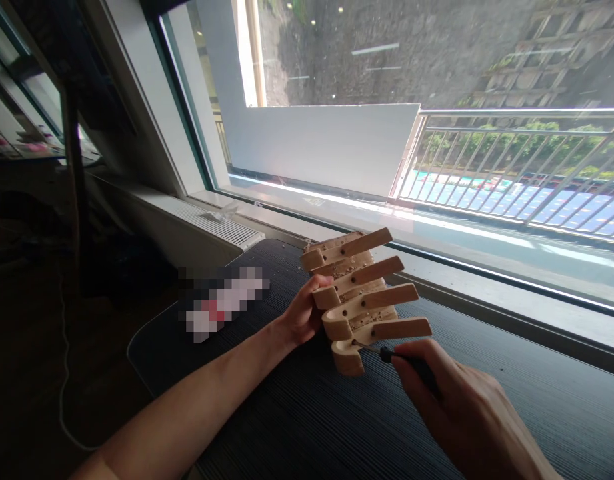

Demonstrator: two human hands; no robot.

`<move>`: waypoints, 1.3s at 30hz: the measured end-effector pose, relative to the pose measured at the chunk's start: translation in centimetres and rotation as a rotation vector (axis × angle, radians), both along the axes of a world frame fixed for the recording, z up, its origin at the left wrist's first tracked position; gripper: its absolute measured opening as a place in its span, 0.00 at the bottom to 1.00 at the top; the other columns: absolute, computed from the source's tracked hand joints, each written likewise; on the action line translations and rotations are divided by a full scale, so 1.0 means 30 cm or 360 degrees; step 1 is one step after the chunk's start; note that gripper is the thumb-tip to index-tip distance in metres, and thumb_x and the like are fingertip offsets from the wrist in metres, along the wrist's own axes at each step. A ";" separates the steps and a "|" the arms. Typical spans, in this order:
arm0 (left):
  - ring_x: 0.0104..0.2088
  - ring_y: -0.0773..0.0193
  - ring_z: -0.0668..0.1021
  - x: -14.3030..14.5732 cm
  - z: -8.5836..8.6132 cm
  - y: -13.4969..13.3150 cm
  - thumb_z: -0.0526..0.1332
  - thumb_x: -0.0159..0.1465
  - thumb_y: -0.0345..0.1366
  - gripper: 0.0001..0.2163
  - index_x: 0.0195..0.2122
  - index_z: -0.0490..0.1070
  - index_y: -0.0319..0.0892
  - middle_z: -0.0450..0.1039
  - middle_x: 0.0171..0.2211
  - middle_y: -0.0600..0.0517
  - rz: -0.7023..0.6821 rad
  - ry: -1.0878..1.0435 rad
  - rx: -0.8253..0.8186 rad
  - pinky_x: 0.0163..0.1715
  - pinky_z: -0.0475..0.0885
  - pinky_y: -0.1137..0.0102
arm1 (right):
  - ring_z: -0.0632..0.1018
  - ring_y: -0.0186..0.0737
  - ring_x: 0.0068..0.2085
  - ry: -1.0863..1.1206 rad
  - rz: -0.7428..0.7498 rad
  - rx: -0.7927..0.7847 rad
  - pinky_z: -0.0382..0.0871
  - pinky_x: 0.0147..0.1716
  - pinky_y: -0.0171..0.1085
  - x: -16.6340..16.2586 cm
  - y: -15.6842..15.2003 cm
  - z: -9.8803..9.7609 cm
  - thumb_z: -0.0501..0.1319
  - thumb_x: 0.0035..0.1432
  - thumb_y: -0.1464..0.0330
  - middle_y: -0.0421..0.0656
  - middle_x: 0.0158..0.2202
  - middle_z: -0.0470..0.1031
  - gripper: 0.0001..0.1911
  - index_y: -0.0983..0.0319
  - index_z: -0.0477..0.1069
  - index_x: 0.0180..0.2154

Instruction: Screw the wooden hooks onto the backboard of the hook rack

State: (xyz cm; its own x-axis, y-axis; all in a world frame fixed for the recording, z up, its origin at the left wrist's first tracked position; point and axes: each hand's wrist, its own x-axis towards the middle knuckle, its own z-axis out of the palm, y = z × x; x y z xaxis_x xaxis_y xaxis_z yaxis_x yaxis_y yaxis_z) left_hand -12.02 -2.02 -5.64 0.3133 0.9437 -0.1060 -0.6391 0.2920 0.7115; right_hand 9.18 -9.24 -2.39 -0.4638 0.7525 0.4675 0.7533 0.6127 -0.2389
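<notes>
A wooden hook rack [354, 270] is tilted above the dark table, with several curved wooden hooks [379, 330] fixed along it by dark screws. My left hand [309, 310] is wrapped round the rack's left side; the thumb lies by the second hook and the other fingers are mostly hidden underneath. In my right hand [457, 393] is a black-handled screwdriver [421, 373]. Its thin shaft points left, and the tip meets the nearest hook at a dark screw. Small light crumbs or shavings lie on the board between the hooks.
The dark grained table [287, 420] stands against the window sill [447, 280]. A blurred-out white and red item [227, 303] lies at its left. Beyond it is a white radiator [227, 227] with crumpled plastic on top. A pale cable [64, 373] hangs at far left.
</notes>
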 end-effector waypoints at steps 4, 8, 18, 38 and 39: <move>0.23 0.67 0.74 -0.055 -0.029 0.055 0.58 0.58 0.41 0.11 0.35 0.70 0.38 0.73 0.25 0.53 -0.0061 0.0298 -0.0120 0.27 0.71 0.73 | 0.66 0.31 0.17 -0.0260 -0.0122 -0.0217 0.50 0.18 0.32 -0.059 0.058 0.115 0.53 0.59 0.61 0.33 0.18 0.68 0.09 0.57 0.65 0.29; 0.25 0.61 0.77 -0.148 -0.024 0.097 0.52 0.59 0.56 0.24 0.35 0.71 0.38 0.76 0.28 0.47 -0.0252 0.0956 -0.0186 0.23 0.72 0.69 | 0.64 0.31 0.19 -0.0454 -0.0119 -0.0348 0.46 0.20 0.34 -0.138 0.125 0.213 0.52 0.58 0.63 0.35 0.19 0.68 0.10 0.58 0.65 0.27; 0.20 0.68 0.72 -0.270 0.167 -0.021 0.55 0.59 0.47 0.15 0.26 0.70 0.39 0.70 0.19 0.54 0.0131 0.2093 0.0617 0.22 0.66 0.76 | 0.65 0.32 0.23 -0.0883 0.0057 -0.0403 0.48 0.23 0.35 -0.250 0.199 0.315 0.49 0.59 0.64 0.40 0.25 0.71 0.12 0.60 0.67 0.28; 0.26 0.65 0.75 -0.052 0.160 -0.173 0.60 0.56 0.42 0.08 0.24 0.75 0.47 0.74 0.22 0.57 -0.0018 0.2639 0.0989 0.27 0.57 0.72 | 0.70 0.35 0.26 -0.0979 0.0202 -0.0482 0.51 0.24 0.34 -0.224 0.215 0.327 0.50 0.59 0.65 0.40 0.25 0.72 0.11 0.60 0.68 0.30; 0.26 0.65 0.75 -0.052 0.159 -0.172 0.60 0.56 0.42 0.09 0.23 0.75 0.47 0.74 0.22 0.57 -0.0013 0.2650 0.0994 0.27 0.57 0.71 | 0.70 0.35 0.26 -0.0983 0.0194 -0.0473 0.51 0.24 0.34 -0.222 0.213 0.330 0.51 0.58 0.66 0.40 0.25 0.73 0.08 0.59 0.68 0.34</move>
